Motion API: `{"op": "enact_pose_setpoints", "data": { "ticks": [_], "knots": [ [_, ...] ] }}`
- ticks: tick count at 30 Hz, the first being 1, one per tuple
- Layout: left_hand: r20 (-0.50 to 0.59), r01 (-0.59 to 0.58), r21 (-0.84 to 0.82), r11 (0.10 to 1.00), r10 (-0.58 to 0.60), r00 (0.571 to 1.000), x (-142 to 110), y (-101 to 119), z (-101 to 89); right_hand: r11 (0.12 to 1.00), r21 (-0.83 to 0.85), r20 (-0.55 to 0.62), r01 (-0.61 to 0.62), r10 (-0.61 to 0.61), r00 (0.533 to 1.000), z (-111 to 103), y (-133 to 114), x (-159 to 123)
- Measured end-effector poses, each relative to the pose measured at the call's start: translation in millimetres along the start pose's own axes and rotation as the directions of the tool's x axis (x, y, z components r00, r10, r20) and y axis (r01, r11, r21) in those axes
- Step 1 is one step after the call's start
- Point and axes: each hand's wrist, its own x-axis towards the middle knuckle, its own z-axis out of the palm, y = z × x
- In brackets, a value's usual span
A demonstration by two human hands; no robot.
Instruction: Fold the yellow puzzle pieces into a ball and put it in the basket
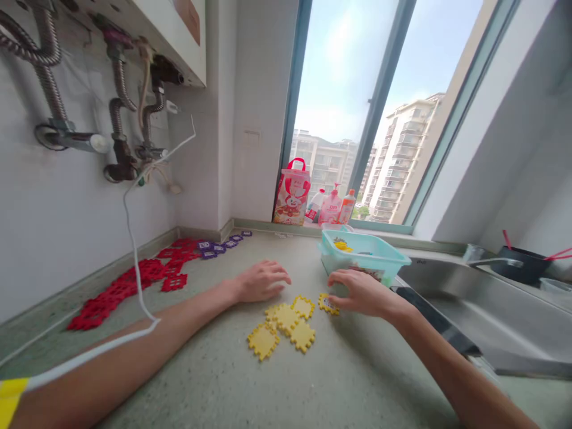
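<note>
Several yellow interlocking puzzle tiles [286, 328] lie joined on the speckled countertop [250, 387] in front of me. My right hand [364, 293] rests just right of them, fingers curled on a separate yellow tile [328, 304] at its fingertips. My left hand [261, 280] lies palm down on the counter left of the tiles, fingers slightly bent, holding nothing that I can see. A turquoise plastic basket [364, 257] with a yellow piece inside stands just behind my right hand.
Red tiles [129, 286] and purple tiles [218, 246] run along the left wall. A white cable [134, 262] hangs from pipes onto the counter. A steel sink [487, 310] lies right. A red bag [292, 193] and bottles [333, 207] stand on the windowsill.
</note>
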Motion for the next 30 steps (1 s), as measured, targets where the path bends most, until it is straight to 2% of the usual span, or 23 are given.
{"op": "enact_pose_setpoints", "data": {
  "ticks": [4, 8, 11, 17, 21, 23, 25, 28, 30],
  "knots": [
    [0.011, -0.107, -0.002, 0.994, 0.107, 0.994, 6, 19, -6.3, 0.997, 0.057, 0.032, -0.055, 0.053, 0.998, 6, 10, -4],
    [0.089, -0.253, 0.061, 0.966, 0.247, 0.965, 11, 36, -9.0, 0.995, 0.098, 0.096, -0.025, 0.016, 0.995, 13, 16, 2],
    [0.116, -0.288, 0.025, 0.957, 0.283, 0.952, 14, 42, -7.5, 0.997, 0.079, 0.054, -0.013, 0.009, 0.998, 17, 18, 4],
    [0.143, -0.139, 0.008, 0.99, 0.136, 0.98, 14, 37, -2.5, 0.981, 0.161, 0.024, 0.112, -0.118, 0.993, 21, 13, 8],
    [0.118, -0.086, -0.002, 0.996, 0.086, 0.989, 12, 35, 1.3, 0.991, 0.109, -0.043, 0.081, -0.077, 0.996, 24, 10, 9],
    [0.064, -0.011, 0.022, 1.0, 0.01, 0.998, 11, 35, 2.9, 0.995, 0.094, -0.14, 0.041, -0.027, 0.99, 26, 5, 9],
    [0.006, 0.101, 0.06, 0.993, -0.102, 0.995, 11, 35, 4.4, 0.99, 0.134, -0.281, 0.039, 0.0, 0.96, 29, -4, 11],
    [-0.034, 0.262, 0.087, 0.961, -0.26, 0.965, 11, 35, 6.5, 0.975, 0.209, -0.451, 0.073, 0.03, 0.892, 38, -20, 15],
    [-0.034, 0.339, 0.087, 0.937, -0.337, 0.941, 12, 35, 7.8, 0.972, 0.221, -0.48, 0.078, 0.038, 0.876, 46, -30, 18]
  ]
}}
